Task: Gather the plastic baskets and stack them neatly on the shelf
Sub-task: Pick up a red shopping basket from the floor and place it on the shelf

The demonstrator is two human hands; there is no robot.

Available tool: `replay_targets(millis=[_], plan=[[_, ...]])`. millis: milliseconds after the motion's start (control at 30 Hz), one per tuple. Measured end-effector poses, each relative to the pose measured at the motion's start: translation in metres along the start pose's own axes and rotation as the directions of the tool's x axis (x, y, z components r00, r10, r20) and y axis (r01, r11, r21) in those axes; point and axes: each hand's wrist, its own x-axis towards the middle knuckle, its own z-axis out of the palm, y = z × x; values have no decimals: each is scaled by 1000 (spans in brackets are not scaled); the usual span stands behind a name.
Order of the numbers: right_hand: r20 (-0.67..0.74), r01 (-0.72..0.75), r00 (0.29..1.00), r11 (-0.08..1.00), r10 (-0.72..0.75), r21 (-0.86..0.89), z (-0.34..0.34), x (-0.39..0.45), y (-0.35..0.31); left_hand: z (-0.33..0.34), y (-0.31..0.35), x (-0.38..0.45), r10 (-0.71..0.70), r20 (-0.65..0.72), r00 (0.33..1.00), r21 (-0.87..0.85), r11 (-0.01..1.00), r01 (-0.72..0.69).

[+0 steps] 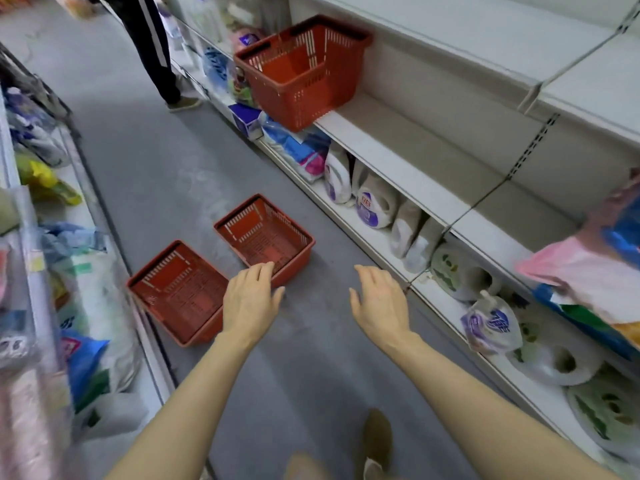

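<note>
A shop aisle with a grey floor (pixel 166 161) runs between white metal shelving. One red plastic basket (pixel 304 72) already sits on the middle shelf (pixel 408 143), overhanging its front edge. Two more lie on the floor below and in front of that shelf: the nearer basket (pixel 180 292) stands further out from it, against the opposite rack, and the farther basket (pixel 265 237) sits closer in, just beside the first.

These baskets look light and stiff, with slotted walls and a firm rim; they should nest into one another, so the rim on two opposite sides is probably the best place to take hold. The black handles seen on the shelved basket would also serve.

Both arms reach forward and down, palms facing the floor. The left hand (pixel 251 299) hovers over the gap between the two floor baskets, fingers relaxed and slightly spread, holding nothing. The right hand (pixel 379 303) hangs over bare floor nearer the shelf, fingers loosely open and empty.
</note>
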Motion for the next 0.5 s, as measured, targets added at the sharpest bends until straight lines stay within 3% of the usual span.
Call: replay_targets(millis=[367, 500], plan=[[122, -97, 988, 995, 99, -25, 128, 116, -39, 68, -126, 121, -47, 96, 994, 43, 998, 43], [142, -197, 968, 977, 206, -77, 198, 158, -60, 116, -181, 177, 16, 123, 992, 3, 1000, -17]])
